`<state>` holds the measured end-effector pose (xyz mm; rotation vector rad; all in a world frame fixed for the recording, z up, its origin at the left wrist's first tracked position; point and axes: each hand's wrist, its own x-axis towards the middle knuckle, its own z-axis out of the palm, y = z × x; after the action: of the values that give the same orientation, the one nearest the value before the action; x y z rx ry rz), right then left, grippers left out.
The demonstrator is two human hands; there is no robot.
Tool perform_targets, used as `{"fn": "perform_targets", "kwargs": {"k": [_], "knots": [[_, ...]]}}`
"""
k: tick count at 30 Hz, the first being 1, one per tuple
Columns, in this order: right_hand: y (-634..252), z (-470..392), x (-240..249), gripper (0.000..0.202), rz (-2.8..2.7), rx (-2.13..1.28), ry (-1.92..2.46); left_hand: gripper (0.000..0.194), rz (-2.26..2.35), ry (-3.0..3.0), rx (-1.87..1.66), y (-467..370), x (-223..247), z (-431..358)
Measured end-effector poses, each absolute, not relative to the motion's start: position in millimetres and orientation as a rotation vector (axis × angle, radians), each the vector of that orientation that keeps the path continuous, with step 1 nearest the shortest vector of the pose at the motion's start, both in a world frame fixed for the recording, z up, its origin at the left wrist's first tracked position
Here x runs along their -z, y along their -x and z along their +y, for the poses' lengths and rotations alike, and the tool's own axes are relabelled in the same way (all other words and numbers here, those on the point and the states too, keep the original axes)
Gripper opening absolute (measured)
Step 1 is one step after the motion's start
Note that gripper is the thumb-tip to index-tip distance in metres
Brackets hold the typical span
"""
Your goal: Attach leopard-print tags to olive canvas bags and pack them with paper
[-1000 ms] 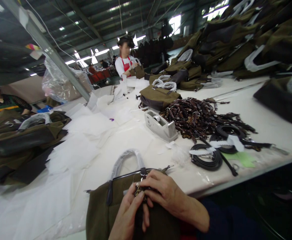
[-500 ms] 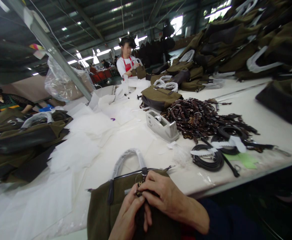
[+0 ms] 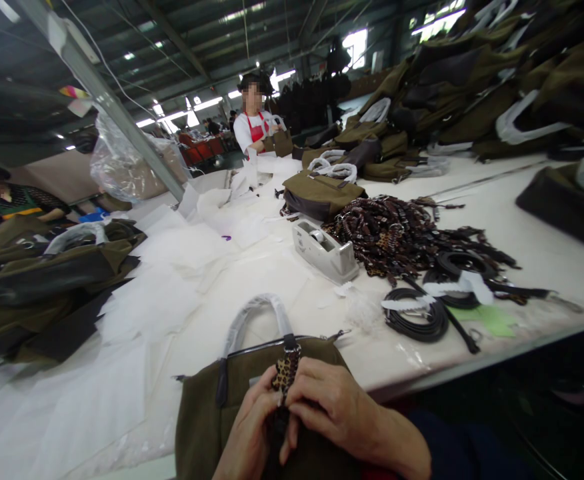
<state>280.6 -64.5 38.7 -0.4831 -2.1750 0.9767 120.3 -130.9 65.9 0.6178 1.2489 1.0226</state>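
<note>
An olive-green handbag lies in front of me at the table's near edge, its plastic-wrapped handle standing up. Against its front, below the right base of the handle, hangs a leopard-print strap charm. My left hand pinches the charm from the left, fingers curled behind it. From the right, my right hand closes its thumb and fingertips on the charm's lower part. The fingertips of both hands almost meet, and what lies between them is partly hidden.
Beyond the bag stands a grey tape dispenser, beside a heap of dark strap charms. Coiled black straps lie to the right. White paper sheets spread leftward. Stacked bags fill the back right; two co-workers are farther off.
My right hand has slid slightly down and right along the charm, uncovering more of its leopard print below the handle base. My left hand stays nearly in place. The bag has hardly moved.
</note>
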Motion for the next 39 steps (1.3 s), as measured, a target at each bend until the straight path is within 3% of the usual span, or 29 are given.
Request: {"fn": "perform_targets", "kwargs": {"k": [9,15,22,30,34,39], "knots": [[-279.7,-73.8,-34.9,0.013,-2.217,-0.855,0.531,0.052,1.297,-0.738,-0.947,-121.2,-48.5,-132.2],[-284.0,-75.4,-36.1,0.010,-2.315,-0.838,0.495,0.050,1.434,-0.708,-1.074,-124.8,-58.3,-132.4],[-285.0,-37.3,-78.2,0.016,-2.336,-0.871,0.488,0.034,1.190,-0.842,-0.961,-120.6,-53.0,-128.1],[-208.2,18.2,-108.5,0.010,-2.641,-0.488,0.363,0.036,1.143,-0.815,-1.033,-120.0,-44.8,-129.1],[-180.5,52.4,-99.3,0.015,-2.833,-0.388,0.539,0.046,1.104,-0.759,-1.070,-119.7,-29.6,-132.7],[-169.6,105.0,-98.2,0.024,-2.942,-0.225,0.802,0.075,1.108,-0.563,-1.201,-123.3,-2.3,-137.6]]}}
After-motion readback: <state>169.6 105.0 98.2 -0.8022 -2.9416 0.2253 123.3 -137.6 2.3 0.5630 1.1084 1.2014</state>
